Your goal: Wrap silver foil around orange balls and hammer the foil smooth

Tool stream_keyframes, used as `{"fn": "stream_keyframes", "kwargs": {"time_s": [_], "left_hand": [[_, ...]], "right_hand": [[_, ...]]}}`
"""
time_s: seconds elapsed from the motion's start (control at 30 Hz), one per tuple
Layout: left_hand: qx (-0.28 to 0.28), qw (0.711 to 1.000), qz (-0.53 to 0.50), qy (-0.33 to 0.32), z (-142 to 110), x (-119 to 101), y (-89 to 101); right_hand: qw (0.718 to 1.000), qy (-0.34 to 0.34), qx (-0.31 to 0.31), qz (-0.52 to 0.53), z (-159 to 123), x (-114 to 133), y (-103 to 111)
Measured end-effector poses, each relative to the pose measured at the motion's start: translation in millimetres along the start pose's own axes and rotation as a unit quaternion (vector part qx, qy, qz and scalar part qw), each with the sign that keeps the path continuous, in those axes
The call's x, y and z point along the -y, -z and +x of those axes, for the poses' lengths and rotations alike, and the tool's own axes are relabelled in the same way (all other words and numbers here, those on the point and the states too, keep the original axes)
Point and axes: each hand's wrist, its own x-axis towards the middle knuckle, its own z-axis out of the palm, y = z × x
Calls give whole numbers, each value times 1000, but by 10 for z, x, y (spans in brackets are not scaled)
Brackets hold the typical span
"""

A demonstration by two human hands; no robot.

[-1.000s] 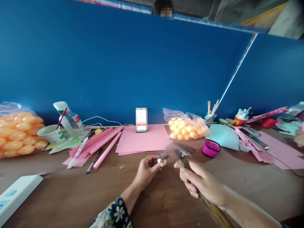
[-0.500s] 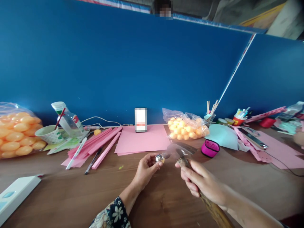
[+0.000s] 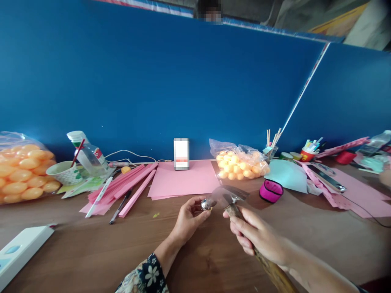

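Between the fingertips and thumb of my left hand (image 3: 190, 217) is a small shiny silver ball (image 3: 205, 204), just above the brown tabletop. My right hand (image 3: 255, 230) is closed round the wooden handle of a hammer (image 3: 273, 272). The hammer's metal head is smeared by motion and points left, close to the ball; whether the two touch I cannot tell. Behind my hands lie pink paper sheets (image 3: 183, 179), with an upright phone (image 3: 181, 154) at their back edge. A magenta band with black edging (image 3: 271, 191) rests to the right of the hammer head.
A bag of orange balls (image 3: 241, 165) stands behind the hammer, and a larger one (image 3: 21, 175) at far left. Pink strips (image 3: 122, 183), pens, a paper cup (image 3: 64, 173) and a bottle (image 3: 88, 154) lie left. A white box (image 3: 23, 252) sits at front left. A blue partition (image 3: 168, 81) closes the back.
The hammer and my right hand have shifted slightly left, bringing the head nearer the silver ball. My left hand stays almost in place, still holding the ball.
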Motion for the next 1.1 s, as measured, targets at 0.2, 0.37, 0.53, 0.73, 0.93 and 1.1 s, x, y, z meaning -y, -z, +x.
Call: {"fn": "stream_keyframes", "kwargs": {"time_s": [0.2,0.37,0.53,0.73,0.93,1.1], "left_hand": [[14,1000,-20,-8,-3,13,-2],[5,1000,-17,-8,5,41,-2],[7,1000,3,-11,8,37,-17],[-15,1000,-9,-17,-7,16,-18],[-2,1000,-22,-21,1,-20,-5],[-12,1000,-17,-11,5,-29,-19]], "right_hand": [[1000,10,-11,1,23,-4,-1],[1000,9,-3,10,41,-39,9],[1000,9,5,3,45,-47,2],[1000,15,3,1,22,-15,-16],[1000,13,-2,3,7,3,-6],[1000,20,-4,6,21,-53,-10]]}}
